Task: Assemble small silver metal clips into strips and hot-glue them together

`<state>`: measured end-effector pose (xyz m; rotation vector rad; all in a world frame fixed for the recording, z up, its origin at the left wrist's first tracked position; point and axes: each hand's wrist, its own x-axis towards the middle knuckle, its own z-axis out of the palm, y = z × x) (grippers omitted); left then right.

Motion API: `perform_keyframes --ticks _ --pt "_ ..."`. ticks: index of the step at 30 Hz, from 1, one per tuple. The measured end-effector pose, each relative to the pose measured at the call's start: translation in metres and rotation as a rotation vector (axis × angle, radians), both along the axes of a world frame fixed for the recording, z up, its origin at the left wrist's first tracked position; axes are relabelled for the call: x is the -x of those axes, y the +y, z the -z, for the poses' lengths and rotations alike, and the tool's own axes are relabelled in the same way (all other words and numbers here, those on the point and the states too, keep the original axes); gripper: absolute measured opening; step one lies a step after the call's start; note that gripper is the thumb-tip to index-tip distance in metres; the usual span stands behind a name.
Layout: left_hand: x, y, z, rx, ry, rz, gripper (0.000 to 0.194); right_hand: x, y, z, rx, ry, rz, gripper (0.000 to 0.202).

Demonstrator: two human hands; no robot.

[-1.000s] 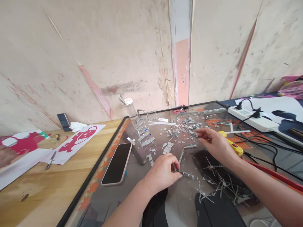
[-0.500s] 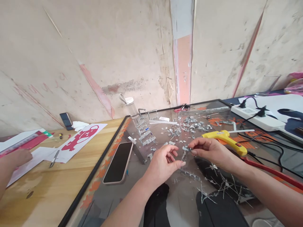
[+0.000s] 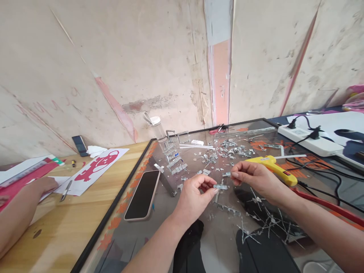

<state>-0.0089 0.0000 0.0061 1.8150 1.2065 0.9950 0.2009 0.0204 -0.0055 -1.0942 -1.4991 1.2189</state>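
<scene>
Head view: drop risk noted.
Our left hand (image 3: 192, 198) pinches the grey strip (image 3: 222, 187) by one end; so slight a hold could slip. Our right hand (image 3: 254, 177) is bunched, its grip unclear.

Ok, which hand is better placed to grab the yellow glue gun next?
Probably your right hand: it is right beside the yellow glue gun, while your left hand is farther away and pinches a small silvery piece.
</scene>
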Motion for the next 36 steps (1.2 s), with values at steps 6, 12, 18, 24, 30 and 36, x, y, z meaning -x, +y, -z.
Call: perform_keyframes --ticks 6,12,18,24,30,36 --pt "-0.0008 -0.0004 -0.0013 -0.058 0.007 -0.019 0.007 0.0011 -0.0023 0.0034 0.060 -0.068 -0.120 0.032" --pt "-0.0001 -0.0004 -0.0003 -0.071 0.007 -0.015 0.008 0.0069 -0.0060 0.0024 0.097 -0.150 -0.202 0.031" --pt "-0.0014 -0.0010 -0.0003 -0.038 -0.028 0.000 0.010 0.0046 -0.0044 0.0014 0.085 -0.164 -0.215 0.035" --pt "-0.0014 0.0005 0.0026 -0.003 -0.044 -0.007 0.007 0.0034 -0.0051 0.0021 0.096 -0.137 -0.215 0.033" --pt "0.0012 0.0022 0.0024 0.123 -0.102 0.024 0.015 0.0027 -0.0053 0.0015 0.104 -0.096 -0.223 0.036" --pt "0.0030 0.0063 0.0015 0.357 -0.235 0.080 0.030 0.0070 -0.0068 -0.0020 0.102 -0.014 -0.208 0.035"
